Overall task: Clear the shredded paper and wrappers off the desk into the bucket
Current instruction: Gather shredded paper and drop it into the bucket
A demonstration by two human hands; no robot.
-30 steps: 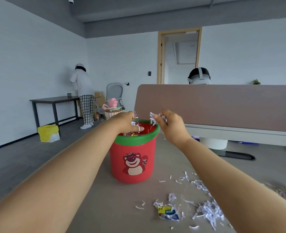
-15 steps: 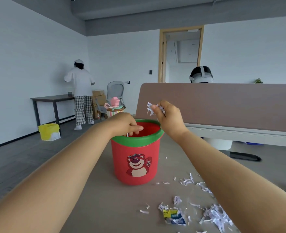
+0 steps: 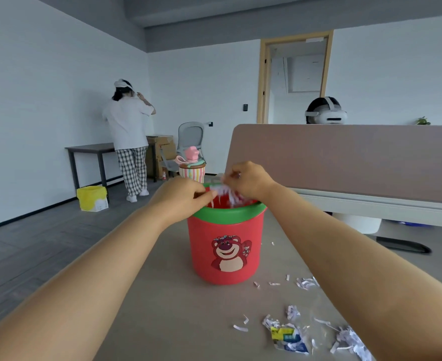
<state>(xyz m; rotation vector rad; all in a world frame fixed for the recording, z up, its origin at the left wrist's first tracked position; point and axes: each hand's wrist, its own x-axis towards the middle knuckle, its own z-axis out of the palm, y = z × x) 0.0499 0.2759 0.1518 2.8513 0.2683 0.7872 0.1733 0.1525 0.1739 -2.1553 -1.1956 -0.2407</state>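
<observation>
Pinching shredded paper (image 3: 223,191) over the bucket (image 3: 226,246), left hand (image 3: 180,198) and right hand (image 3: 251,182); wrapper (image 3: 288,337) nearby.

One bucket (image 3: 226,246), one wrapper (image 3: 288,337), two hands (image 3: 182,196), perhaps a dozen shreds (image 3: 240,328).

A single head-worn wide-angle view looks forward and slightly down along both forearms, close above the worktop (image 3: 167,295), with the red bucket (image 3: 226,246) centred and the room beyond.
</observation>
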